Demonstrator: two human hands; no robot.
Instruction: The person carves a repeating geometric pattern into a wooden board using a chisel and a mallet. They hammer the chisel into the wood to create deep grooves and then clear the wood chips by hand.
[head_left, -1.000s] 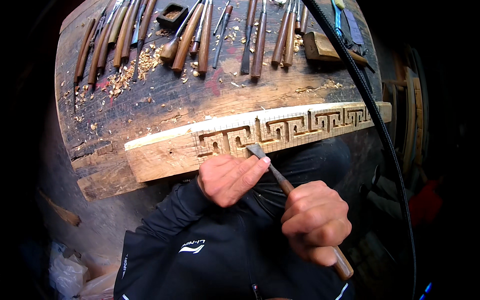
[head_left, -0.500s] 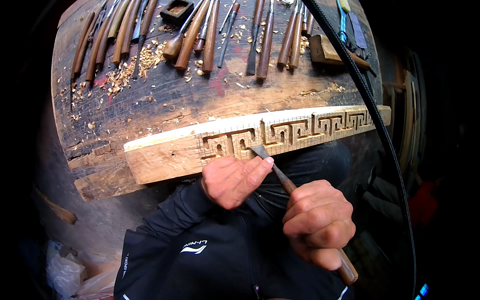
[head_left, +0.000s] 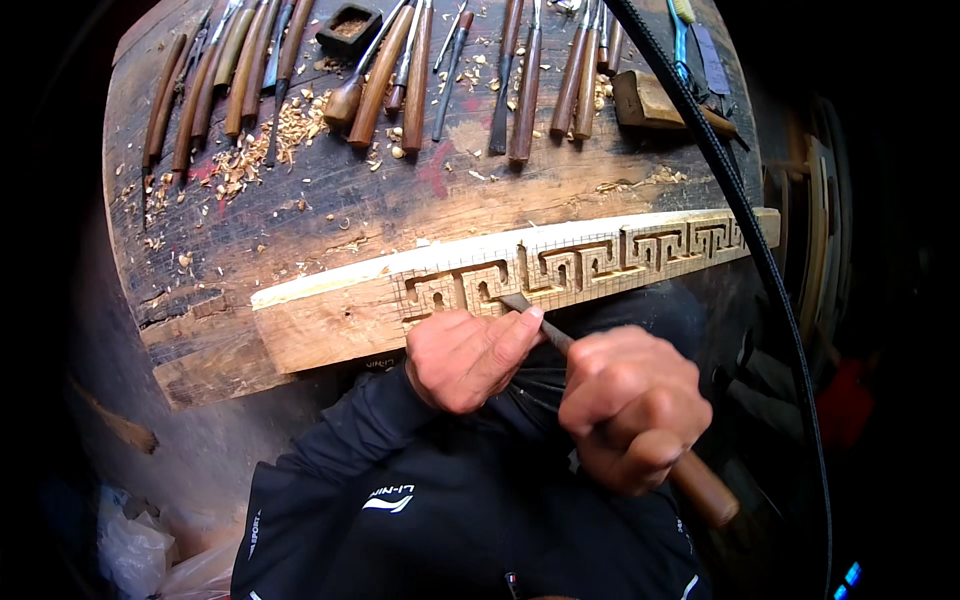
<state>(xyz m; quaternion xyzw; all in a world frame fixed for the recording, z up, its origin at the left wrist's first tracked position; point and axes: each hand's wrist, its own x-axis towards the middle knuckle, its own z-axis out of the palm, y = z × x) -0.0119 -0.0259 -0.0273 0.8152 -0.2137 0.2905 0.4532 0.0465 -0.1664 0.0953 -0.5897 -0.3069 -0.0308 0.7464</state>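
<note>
A pale wooden board lies across the near edge of the workbench, carved with a stepped meander of grooves over a pencilled grid; its left end is plain. My right hand is closed round the wooden handle of a flat chisel, which slants up and left so that its steel tip rests in the carving left of the middle. My left hand sits just below the board's lower edge, fingers pressed together on the chisel's blade near the tip, partly hiding the board.
The worn workbench holds rows of chisels and gouges, scattered shavings, a small dark box and a wooden mallet. A black braided cord crosses the right side. Plastic bags lie at lower left.
Over the last second my right hand has risen and tilted, the chisel handle's end swinging up and to the right. My left fingers stay at the blade, shifted slightly rightward.
</note>
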